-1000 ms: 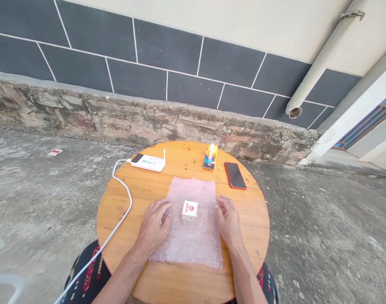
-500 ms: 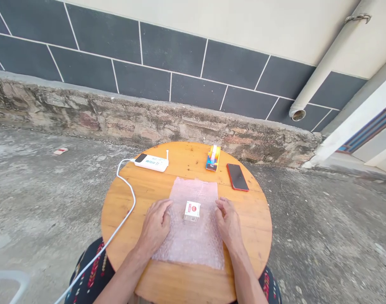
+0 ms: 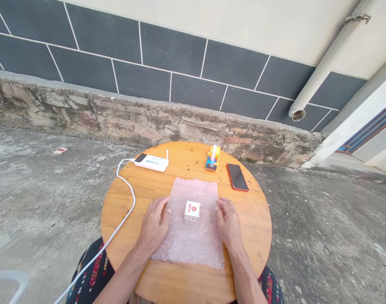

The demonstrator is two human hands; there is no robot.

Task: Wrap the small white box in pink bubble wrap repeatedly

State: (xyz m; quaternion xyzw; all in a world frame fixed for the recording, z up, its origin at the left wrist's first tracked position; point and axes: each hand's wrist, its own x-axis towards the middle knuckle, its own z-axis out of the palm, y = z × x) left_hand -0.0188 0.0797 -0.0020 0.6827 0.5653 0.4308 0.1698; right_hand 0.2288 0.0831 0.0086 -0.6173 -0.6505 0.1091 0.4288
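A sheet of pinkish bubble wrap (image 3: 193,247) lies flat on a round wooden table (image 3: 126,219). Near its middle sits a small white box (image 3: 192,211) with red print on top. My left hand (image 3: 155,223) rests at the sheet's left edge, its thumb apart from its loosely bent fingers and nothing in it. At the right edge lies my right hand (image 3: 227,221), fingers gently curved and thumb spread from them, also holding nothing. Both hands are close to the wrap's borders, and neither touches the box.
A white power strip (image 3: 151,162) with a white cable (image 3: 129,211) lies at the back left. Toward the back stands a yellow and blue tape dispenser (image 3: 213,158). A red-edged phone (image 3: 237,177) lies on the right. A tiled wall (image 3: 174,55) rises beyond the table.
My left hand has drawn slightly left, and its fingertips have shifted a little. My right hand, the box and the bubble wrap have stayed in place.
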